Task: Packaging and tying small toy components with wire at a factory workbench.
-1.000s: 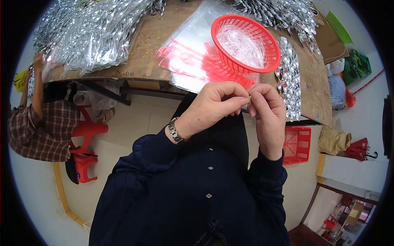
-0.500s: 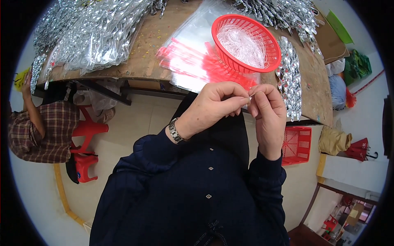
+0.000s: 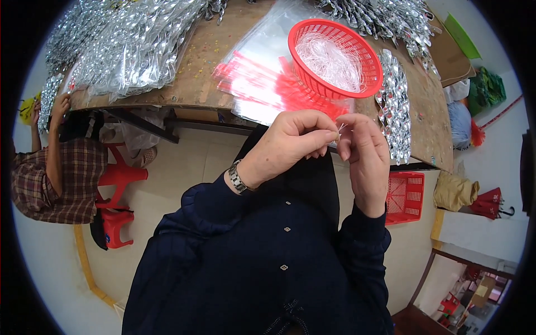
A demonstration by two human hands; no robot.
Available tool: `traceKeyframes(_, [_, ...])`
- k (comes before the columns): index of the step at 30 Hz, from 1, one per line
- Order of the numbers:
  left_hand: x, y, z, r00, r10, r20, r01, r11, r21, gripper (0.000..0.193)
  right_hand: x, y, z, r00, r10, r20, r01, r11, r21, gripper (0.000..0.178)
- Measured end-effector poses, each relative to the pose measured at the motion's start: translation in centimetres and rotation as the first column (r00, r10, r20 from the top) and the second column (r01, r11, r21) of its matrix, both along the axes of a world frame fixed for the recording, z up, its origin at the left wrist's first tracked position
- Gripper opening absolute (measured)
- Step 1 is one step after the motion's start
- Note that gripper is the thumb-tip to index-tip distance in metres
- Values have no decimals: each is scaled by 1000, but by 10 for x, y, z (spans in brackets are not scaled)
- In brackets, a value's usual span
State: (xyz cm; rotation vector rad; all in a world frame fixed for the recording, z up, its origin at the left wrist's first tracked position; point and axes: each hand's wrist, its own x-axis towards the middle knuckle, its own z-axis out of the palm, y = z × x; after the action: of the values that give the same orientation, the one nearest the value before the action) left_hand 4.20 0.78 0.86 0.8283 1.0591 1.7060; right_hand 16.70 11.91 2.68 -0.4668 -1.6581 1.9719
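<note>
My left hand (image 3: 296, 139), a watch on its wrist, pinches a thin white string (image 3: 341, 128) between thumb and forefinger just off the table's front edge. Short ends of the string stick out past the fingertips. Close beside it, my right hand (image 3: 365, 148) has its fingers loosely bent and apart, near the string's ends. Beyond the hands stands a red plastic basket (image 3: 373, 61) with a tangle of pale strings (image 3: 329, 58) in it. Clear bags with red-pink strips (image 3: 257, 84) lie to the basket's left, and silver twisted ornaments (image 3: 395, 106) to its right.
The wooden table (image 3: 206, 72) carries heaps of silver ornaments (image 3: 128, 50) at left and more (image 3: 385, 22) at back right. A co-worker in a checked shirt (image 3: 72, 178) sits at left near red stools (image 3: 120, 173). A red crate (image 3: 405, 198) stands on the floor at right.
My right fingers have loosened from their pinch and spread slightly, so more string ends show. My left hand stays nearly still. The co-worker's hand has come to the table edge.
</note>
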Motion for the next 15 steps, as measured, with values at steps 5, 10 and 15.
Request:
traceKeyframes(5, [0, 0, 0, 998, -8, -57, 8, 1000, 7, 12, 4, 6, 14, 986, 65, 153, -88, 985, 148, 25])
traceKeyframes(10, [-1, 0, 0, 998, -24, -65, 25, 1000, 15, 11, 4, 11, 18, 974, 102, 205, -154, 954, 257, 21])
traceKeyframes(15, [-2, 0, 1, 997, -31, -73, 32, 999, 11, 10, 5, 12, 27, 968, 120, 219, -186, 933, 309, 17])
